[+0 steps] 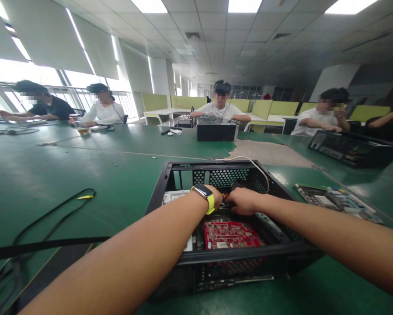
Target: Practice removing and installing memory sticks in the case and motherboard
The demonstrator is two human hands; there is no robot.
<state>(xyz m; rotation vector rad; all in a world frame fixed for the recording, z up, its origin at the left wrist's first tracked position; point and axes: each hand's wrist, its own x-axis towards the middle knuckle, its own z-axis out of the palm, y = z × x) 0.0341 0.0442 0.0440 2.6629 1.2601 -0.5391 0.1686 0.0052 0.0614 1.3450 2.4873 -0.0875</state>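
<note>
Green counter (127, 170) seen beneath open computer case (245, 253); left grip (217, 199) and right grip (244, 201) placed inside. Left fingers hidden, opening and hold cannot be judged. Right fingers curled beside coloured wires (224, 197), hold unclear. Wires likely soft, best pinched near ends. Red board (231, 235), below grips, probably fragile, best held by edges. Case, around grips, judged stiff, heavy; best lifted by rim (158, 185).

The left hand (217, 199) and right hand (244, 201) are inside an open black computer case (245, 253), coloured wires (224, 197) between them; a red circuit board (232, 235) lies nearer the viewer. On the green desk (124, 175), a motherboard (335, 201) lies to the right; a person (220, 110) sits opposite at another case (216, 133).
</note>
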